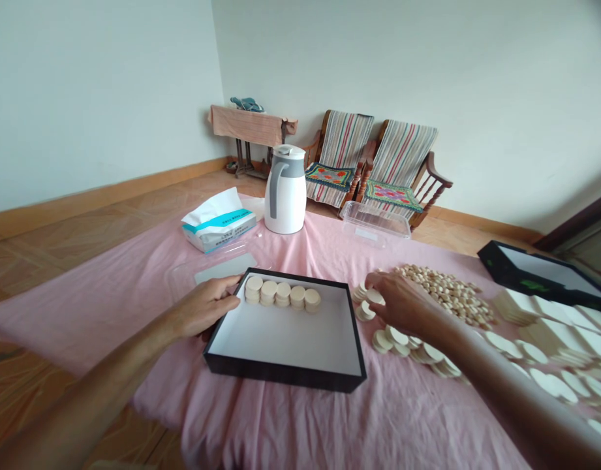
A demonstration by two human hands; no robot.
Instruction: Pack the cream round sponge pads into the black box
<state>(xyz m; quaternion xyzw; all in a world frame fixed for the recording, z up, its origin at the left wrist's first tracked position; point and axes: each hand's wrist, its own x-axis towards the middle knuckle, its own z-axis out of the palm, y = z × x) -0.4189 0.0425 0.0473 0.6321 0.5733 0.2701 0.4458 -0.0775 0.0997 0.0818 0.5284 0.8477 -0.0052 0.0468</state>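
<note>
A shallow black box (290, 382) with a white inside sits in front of me. Along its far wall stand several short stacks of round wooden discs (283, 292), side by side. My left hand (209, 305) is closed on the box's left rim, thumb on top and fingers over the outer side. To the right of the box, my right hand (395, 300) has its fingers closed round a pale wooden disc (375, 297) at a small pile. More loose discs (397, 336) lie just below that hand, on the pink cloth.
Behind my right hand is a heap of small wooden pieces (447, 294). Square wooden sheets (554, 333) and a black lid-like box (539, 274) lie at right. A white jug (288, 189), tissue pack (219, 222) and clear plastic container (376, 222) stand at the back.
</note>
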